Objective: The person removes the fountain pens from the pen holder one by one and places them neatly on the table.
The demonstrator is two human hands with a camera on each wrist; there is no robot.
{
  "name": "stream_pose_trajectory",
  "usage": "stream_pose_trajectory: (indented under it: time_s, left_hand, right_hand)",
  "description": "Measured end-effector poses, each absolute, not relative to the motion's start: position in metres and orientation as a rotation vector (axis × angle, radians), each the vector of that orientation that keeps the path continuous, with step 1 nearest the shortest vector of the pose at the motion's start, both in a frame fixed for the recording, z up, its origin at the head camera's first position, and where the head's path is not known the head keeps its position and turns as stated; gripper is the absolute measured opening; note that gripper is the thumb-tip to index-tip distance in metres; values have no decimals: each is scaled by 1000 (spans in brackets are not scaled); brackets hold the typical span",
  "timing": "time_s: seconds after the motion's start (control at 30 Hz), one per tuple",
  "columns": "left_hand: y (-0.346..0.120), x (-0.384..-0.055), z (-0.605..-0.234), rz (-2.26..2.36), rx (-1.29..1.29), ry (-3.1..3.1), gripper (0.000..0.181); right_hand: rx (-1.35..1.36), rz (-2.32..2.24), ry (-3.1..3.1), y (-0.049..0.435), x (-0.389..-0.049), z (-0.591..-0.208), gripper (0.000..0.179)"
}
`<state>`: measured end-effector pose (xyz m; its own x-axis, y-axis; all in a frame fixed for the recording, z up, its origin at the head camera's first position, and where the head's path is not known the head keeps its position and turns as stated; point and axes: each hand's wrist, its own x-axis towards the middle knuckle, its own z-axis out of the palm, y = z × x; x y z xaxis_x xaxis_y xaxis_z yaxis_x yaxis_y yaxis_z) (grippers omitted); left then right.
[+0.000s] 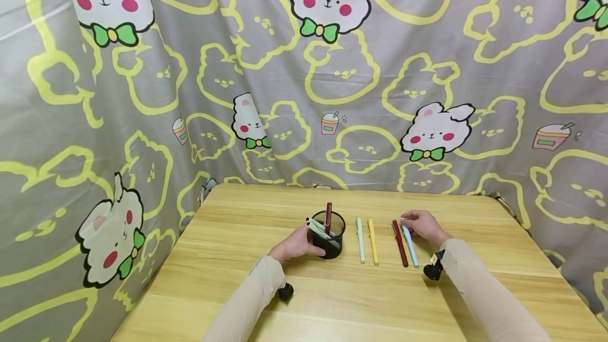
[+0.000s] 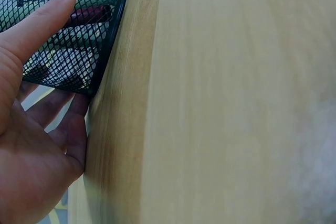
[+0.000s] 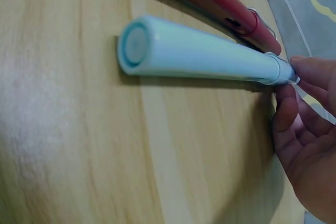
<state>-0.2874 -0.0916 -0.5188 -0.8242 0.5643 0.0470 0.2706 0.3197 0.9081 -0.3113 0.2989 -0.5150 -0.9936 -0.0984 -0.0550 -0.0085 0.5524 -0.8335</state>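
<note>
My left hand (image 1: 295, 244) holds a black mesh pen cup (image 1: 331, 248), with its thumb across the near side of the mesh (image 2: 63, 40) and the other fingers behind. Inside the cup stand a dark red pen (image 1: 328, 217) and pale green pens (image 1: 319, 228) that lean left. To the right, my right hand (image 1: 426, 226) pinches the far end of a light blue pen (image 1: 410, 249). In the right wrist view that pen (image 3: 205, 51) lies along the tabletop, thumb and fingers at its clip end. Close beside it lies a dark red pen (image 1: 400, 244).
A pale green pen (image 1: 360, 241) and a yellow pen (image 1: 373, 243) lie side by side between the cup and the dark red pen. The wooden table (image 1: 361, 305) runs back to a patterned curtain (image 1: 280, 83), which also hangs at the left.
</note>
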Motion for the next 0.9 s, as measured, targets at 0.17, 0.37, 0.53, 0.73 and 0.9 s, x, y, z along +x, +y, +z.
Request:
stream_pose_trajectory:
  time_s: [0.17, 0.37, 0.53, 0.73, 0.9]
  left_hand:
    - [-91, -288, -519, 1529, 767, 2296, 68]
    - [-90, -289, -521, 1511, 739, 2297, 58]
    - [-91, -289, -521, 1504, 717, 2308, 58]
    - [-91, -288, -520, 1498, 723, 2309, 58]
    - [-92, -288, -519, 1504, 725, 2303, 60]
  right_hand:
    - [-90, -1407, 2708, 299, -312, -514, 32]
    - [-83, -1389, 2712, 301, -311, -516, 31]
    - [-86, -1373, 2726, 302, -311, -517, 31]
    - [-93, -1356, 2736, 304, -312, -519, 30]
    - [-91, -1364, 2722, 305, -312, -519, 30]
